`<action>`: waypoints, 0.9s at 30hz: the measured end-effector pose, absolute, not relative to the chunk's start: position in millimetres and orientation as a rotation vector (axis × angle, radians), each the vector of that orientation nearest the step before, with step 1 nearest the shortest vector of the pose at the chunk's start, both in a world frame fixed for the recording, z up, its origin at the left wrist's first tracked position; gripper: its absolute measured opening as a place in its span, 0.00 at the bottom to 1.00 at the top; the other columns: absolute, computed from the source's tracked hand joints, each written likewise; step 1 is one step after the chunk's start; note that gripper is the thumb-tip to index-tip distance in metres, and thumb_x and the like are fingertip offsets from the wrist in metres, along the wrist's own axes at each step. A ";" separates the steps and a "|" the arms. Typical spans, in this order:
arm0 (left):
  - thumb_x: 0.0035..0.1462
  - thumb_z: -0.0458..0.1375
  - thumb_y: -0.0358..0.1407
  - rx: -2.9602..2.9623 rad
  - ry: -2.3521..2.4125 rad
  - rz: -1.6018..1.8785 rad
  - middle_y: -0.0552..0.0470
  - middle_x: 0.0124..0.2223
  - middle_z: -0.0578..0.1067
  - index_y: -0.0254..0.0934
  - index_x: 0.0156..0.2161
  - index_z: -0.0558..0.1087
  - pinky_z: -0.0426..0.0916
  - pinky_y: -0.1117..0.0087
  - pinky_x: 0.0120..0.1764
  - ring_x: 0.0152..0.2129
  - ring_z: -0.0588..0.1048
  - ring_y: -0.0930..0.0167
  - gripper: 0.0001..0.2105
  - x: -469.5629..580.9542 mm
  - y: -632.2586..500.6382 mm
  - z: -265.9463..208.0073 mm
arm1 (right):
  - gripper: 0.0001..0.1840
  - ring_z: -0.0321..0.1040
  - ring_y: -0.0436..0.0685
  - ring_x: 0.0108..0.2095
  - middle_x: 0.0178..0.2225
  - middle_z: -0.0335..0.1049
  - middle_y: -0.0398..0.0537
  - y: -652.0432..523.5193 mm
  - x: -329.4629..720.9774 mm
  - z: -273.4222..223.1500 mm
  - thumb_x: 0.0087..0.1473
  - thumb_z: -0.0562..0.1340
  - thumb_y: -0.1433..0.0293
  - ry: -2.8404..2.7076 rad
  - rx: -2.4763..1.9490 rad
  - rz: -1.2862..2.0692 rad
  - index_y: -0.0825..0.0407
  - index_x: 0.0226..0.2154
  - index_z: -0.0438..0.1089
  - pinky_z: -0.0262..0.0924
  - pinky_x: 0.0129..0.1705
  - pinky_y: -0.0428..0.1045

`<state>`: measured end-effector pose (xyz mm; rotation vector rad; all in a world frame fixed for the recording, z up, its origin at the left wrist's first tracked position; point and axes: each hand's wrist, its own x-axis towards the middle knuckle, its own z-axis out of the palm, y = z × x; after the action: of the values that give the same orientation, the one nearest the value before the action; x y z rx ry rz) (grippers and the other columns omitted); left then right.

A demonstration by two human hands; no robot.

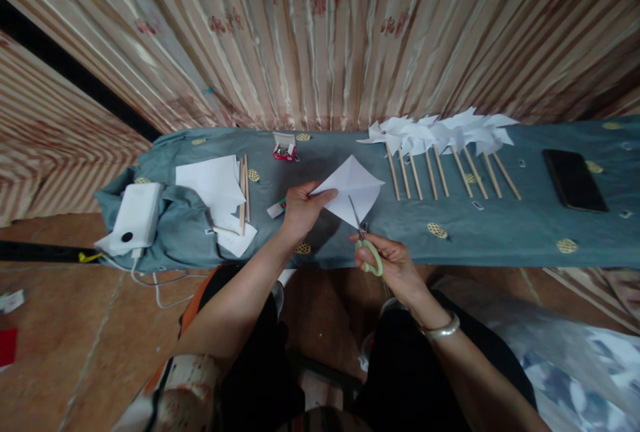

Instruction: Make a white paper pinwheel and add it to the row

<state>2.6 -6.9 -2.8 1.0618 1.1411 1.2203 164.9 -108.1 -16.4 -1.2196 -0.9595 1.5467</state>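
My left hand (304,207) pinches the left corner of a square white sheet of paper (357,182), which is held up above the cloth with creases across it. In my right hand (390,260) is a pair of scissors (371,259) with pale green handles. Their blades lie at the paper's lower corner, pointing in toward its middle. Beyond my right hand lie several white paper pinwheels (440,133) on wooden sticks, side by side in a row. To the left of my left hand are loose wooden sticks (245,195) beside a stack of white paper (207,179).
A green cloth (500,232) covers the narrow table. On it are a small open red box (285,147) of metal pieces, a black phone (575,180) at the right, and a white device (137,215) with a cable at the left. A pleated curtain (320,45) hangs behind.
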 end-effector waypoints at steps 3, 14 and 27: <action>0.41 0.68 0.36 1.049 1.135 1.211 0.55 0.26 0.78 0.34 0.31 0.80 0.66 0.73 0.27 0.21 0.72 0.73 0.10 3.4 -7.2 -4.1 | 0.23 0.63 0.47 0.21 0.22 0.70 0.42 -109.0 166.0 -17.4 0.41 0.71 0.53 -0.970 -1.213 1.598 0.51 0.35 0.76 0.59 0.24 0.44; 0.36 0.70 0.35 0.955 1.114 1.302 0.53 0.26 0.78 0.34 0.29 0.79 0.68 0.70 0.29 0.22 0.73 0.72 0.11 -12.6 2.8 4.4 | 0.25 0.65 0.50 0.25 0.25 0.72 0.45 -115.9 202.8 -6.0 0.43 0.70 0.53 -1.206 -1.163 1.862 0.53 0.39 0.75 0.60 0.27 0.46; 0.33 0.69 0.30 1.316 1.012 0.741 0.48 0.36 0.80 0.32 0.42 0.79 0.69 0.69 0.36 0.31 0.77 0.67 0.23 -1.8 -10.6 -9.2 | 0.30 0.68 0.50 0.28 0.29 0.75 0.42 -97.9 226.2 -9.9 0.33 0.76 0.63 -1.105 -1.366 1.130 0.50 0.42 0.72 0.61 0.30 0.46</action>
<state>-1.8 -10.6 -9.2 1.3159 1.0123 0.7415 226.2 -97.9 -9.9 -1.3662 -1.1045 1.1304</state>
